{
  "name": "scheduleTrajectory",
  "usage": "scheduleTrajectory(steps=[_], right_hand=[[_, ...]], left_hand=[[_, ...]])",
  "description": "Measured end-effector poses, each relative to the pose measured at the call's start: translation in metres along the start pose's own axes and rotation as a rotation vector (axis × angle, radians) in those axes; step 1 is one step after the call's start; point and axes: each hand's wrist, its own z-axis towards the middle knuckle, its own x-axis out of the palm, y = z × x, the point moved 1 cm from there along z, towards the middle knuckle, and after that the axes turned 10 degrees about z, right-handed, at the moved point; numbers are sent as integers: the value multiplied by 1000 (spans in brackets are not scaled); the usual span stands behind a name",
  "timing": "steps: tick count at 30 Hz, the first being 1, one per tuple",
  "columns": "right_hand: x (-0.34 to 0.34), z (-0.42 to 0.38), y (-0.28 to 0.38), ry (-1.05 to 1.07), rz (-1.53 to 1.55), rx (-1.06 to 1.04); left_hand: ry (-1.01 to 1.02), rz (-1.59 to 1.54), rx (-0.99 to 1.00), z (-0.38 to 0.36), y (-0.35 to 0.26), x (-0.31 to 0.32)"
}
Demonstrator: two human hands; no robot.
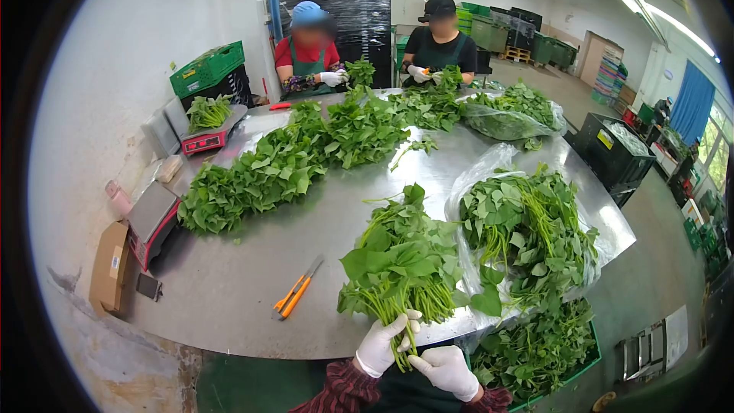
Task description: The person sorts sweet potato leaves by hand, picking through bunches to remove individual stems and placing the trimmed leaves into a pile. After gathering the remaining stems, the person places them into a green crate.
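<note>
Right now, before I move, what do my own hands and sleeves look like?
Your left hand and right hand both wear close-fitting white gloves, slightly wrinkled, with no marking that shows. The sleeves are dark maroon with blackish streaks and look knitted.

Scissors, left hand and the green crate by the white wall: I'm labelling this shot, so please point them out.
Scissors (297,298): head view, on an orange handle.
Left hand (377,347): head view, on the white glove.
Green crate (205,72): head view, on its side wall.
</note>
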Motion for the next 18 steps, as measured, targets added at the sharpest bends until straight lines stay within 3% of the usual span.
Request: scheduleTrajectory(steps=[4, 7, 11, 13, 16, 18], right_hand=[[-1, -3, -10, -68, 3, -134], [-17, 7, -1, -376, 379, 668], [-30, 26, -24, -368, 406, 731], [-25, 34, -31, -303, 327, 535], [-20, 51, -10, -286, 404, 411], [-19, 55, -13, -213, 227, 499]], left_hand=[[-66, 28, -17, 0, -1, -3], [-70, 37, -4, -1, -3, -5], [-75, 81, -32, -2, -2, 2], [-81, 105, -49, -2, -3, 8], [-83, 143, -64, -1, 4, 8], [-112, 164, -62, -1, 7, 9]])
